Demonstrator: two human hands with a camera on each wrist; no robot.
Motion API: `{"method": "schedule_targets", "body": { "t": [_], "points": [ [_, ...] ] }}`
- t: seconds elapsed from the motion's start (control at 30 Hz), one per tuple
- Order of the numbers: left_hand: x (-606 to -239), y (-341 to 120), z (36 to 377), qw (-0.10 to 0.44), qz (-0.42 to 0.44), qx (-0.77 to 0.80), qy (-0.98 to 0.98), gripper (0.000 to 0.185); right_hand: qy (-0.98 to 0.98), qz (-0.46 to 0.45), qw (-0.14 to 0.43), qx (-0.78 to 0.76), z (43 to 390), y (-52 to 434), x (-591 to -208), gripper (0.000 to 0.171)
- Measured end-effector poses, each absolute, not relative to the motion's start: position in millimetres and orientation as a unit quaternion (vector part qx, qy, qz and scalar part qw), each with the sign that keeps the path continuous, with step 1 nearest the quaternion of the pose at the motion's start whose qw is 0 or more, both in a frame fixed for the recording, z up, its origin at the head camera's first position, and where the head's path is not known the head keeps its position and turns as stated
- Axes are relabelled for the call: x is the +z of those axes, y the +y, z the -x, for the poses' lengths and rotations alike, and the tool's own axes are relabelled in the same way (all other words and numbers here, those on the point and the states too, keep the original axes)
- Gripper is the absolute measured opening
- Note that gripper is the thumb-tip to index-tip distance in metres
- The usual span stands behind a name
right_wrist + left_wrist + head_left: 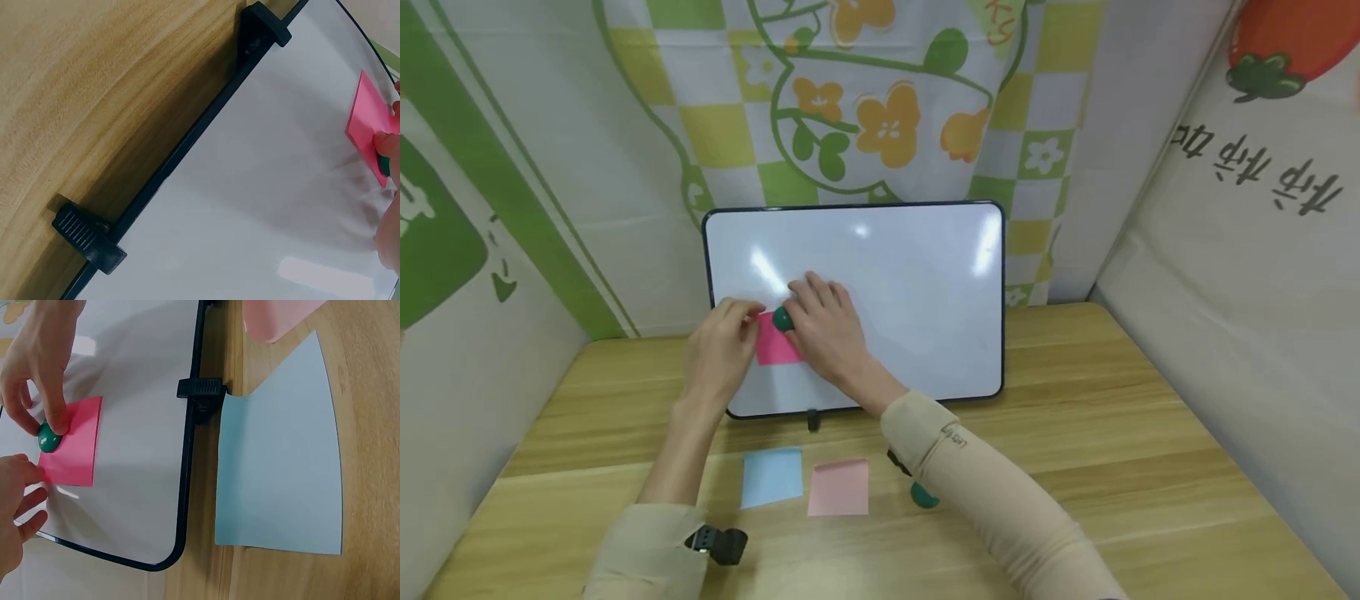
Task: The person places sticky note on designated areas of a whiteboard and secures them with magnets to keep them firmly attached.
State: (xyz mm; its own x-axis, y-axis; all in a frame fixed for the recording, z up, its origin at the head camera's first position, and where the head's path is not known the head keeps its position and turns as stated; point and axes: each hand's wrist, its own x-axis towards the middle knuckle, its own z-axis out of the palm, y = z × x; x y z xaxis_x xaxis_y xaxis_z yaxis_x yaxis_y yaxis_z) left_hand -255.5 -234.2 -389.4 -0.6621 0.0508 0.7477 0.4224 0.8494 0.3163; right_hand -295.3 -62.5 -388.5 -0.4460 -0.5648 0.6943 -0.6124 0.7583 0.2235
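Observation:
A bright pink sticky note (pixel 772 348) lies against the left part of a black-framed whiteboard (pixel 925 308). My right hand (pixel 831 329) pinches a round green magnet (pixel 49 439) at the note's upper edge, thumb on one side and fingers on the other. At the note's upper left corner, my left hand (pixel 721 346) pinches the paper between thumb and finger. In the right wrist view, the right thumb (pixel 386 144) covers much of the magnet, and the note's lower edge stands a little off the board.
On the wooden table (pixel 1075 467) before the board lie a light blue sticky note (pixel 772 477) and a pale pink one (pixel 838 488). Another green magnet (pixel 923 496) sits beside the right sleeve. Black feet (pixel 87 237) hold the board's lower edge. Printed cloth hangs behind.

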Motion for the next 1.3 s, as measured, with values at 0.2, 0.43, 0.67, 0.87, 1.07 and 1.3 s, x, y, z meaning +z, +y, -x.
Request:
{"method": "schedule_targets", "body": {
  "t": [0.2,0.43,0.67,0.87,1.07,1.3],
  "points": [
    [-390,-238,251,0.393,0.129,-0.232,-0.88,0.016,-0.848,-0.35,0.397,0.028,296,-60,-388,0.034],
    [-395,-242,239,0.377,0.115,-0.241,-0.887,0.017,-0.856,-0.355,0.375,0.022,294,-59,-387,0.038],
    [-391,-241,236,0.367,0.116,-0.225,-0.895,0.019,-0.86,-0.353,0.369,0.017,293,-59,-385,0.038],
    [-392,-239,234,0.345,0.127,-0.215,-0.904,0.022,-0.868,-0.349,0.352,0.015,289,-58,-383,0.044],
    [-394,-236,234,0.344,0.131,-0.221,-0.903,0.023,-0.872,-0.337,0.353,0.018,288,-56,-382,0.047],
    [-395,-237,235,0.338,0.136,-0.226,-0.903,0.022,-0.882,-0.327,0.341,0.009,286,-51,-384,0.05]
  ]
}}
